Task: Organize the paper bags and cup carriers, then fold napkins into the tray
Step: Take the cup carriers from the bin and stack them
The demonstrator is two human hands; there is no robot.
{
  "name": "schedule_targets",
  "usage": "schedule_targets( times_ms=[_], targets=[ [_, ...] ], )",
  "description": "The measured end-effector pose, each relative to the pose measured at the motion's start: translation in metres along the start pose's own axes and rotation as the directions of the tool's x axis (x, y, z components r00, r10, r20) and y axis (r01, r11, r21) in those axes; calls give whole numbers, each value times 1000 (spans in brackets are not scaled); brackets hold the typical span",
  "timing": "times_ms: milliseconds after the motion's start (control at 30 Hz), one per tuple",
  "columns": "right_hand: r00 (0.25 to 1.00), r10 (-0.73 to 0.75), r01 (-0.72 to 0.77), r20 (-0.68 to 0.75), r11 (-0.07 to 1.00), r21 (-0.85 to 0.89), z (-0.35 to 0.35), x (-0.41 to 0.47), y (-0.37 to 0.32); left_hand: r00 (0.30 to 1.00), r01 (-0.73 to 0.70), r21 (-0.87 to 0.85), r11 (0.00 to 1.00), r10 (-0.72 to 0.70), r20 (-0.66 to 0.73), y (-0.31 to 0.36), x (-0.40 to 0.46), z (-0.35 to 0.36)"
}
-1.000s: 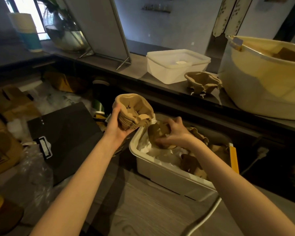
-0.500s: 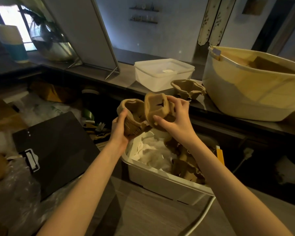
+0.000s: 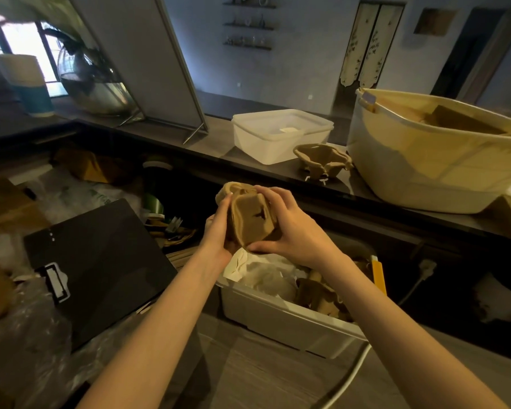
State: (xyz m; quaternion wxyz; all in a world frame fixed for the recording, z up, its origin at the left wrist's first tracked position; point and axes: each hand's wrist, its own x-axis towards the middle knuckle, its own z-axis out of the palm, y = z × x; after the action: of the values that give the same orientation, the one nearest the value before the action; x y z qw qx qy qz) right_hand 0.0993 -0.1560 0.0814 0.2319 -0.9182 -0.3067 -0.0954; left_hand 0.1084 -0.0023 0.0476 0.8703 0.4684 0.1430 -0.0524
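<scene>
My left hand (image 3: pixel 219 228) and right hand (image 3: pixel 289 228) both in a curled grip round the stacked cup carriers (image 3: pixel 250 222), held above my white bin (image 3: pixel 289 323), another cup carrier (image 3: pixel 322 160) on the surface behind

lidded white container (image 3: pixel 281 134), black clipboard (image 3: pixel 98 267), glass vase (image 3: pixel 92 84)

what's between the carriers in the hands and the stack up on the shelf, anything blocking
Nothing visible blocks it. Both hands, left and right, grip the cup carriers above the white bin. The carrier stack sits on the dark shelf, between the lidded container and the cream tub, with open air between.
</scene>
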Motion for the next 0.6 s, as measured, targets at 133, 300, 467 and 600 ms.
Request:
schedule_targets(
  times_ms=[133, 300, 467, 600],
  targets=[
    [991, 9, -21, -136, 996, -83, 3, 0, 0, 999, 33, -104, 994, -33, -4, 2, -2, 9],
    [998, 14, -20, -67, 996, -90, -2, 1, -2, 996, 66, -156, 986, -76, -57, 2, -3, 10],
    [999, 17, -10, 38, 983, -184, 0, 0, -1, 992, 98, -140, 985, -108, -67, -1, -2, 8],
    [997, 26, -32, -68, 995, -96, -8, -1, 0, 997, 77, -131, 988, -75, 21, 2, -4, 8]
  ],
)
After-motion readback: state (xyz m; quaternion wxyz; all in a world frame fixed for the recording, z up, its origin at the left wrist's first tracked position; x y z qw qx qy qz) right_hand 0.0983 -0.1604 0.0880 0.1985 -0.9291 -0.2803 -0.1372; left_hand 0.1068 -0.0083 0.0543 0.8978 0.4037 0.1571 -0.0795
